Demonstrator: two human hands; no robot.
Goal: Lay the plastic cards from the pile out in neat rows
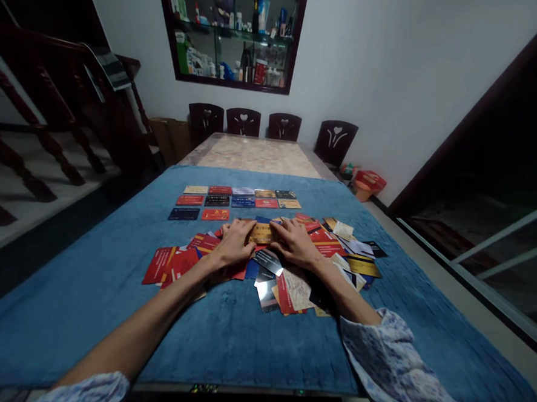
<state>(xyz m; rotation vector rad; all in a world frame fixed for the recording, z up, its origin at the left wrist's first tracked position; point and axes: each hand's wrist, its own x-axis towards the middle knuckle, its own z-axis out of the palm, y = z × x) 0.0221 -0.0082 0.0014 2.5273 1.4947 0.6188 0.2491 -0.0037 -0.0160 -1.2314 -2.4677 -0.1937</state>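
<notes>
So, left hand (234, 242) and right hand (295, 242) down on the loose card pile (290, 284) on the blue-covered surface (85, 287), fingers apparently gripping either end of a gold card (261, 233) at the pile's far edge. Beyond, neat card rows (239, 200).

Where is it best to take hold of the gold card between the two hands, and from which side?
By its short ends, from left and right. The gold card lies flat, long side across, on top of the pile, so those ends look free; the left hand and right hand touch them.
</notes>
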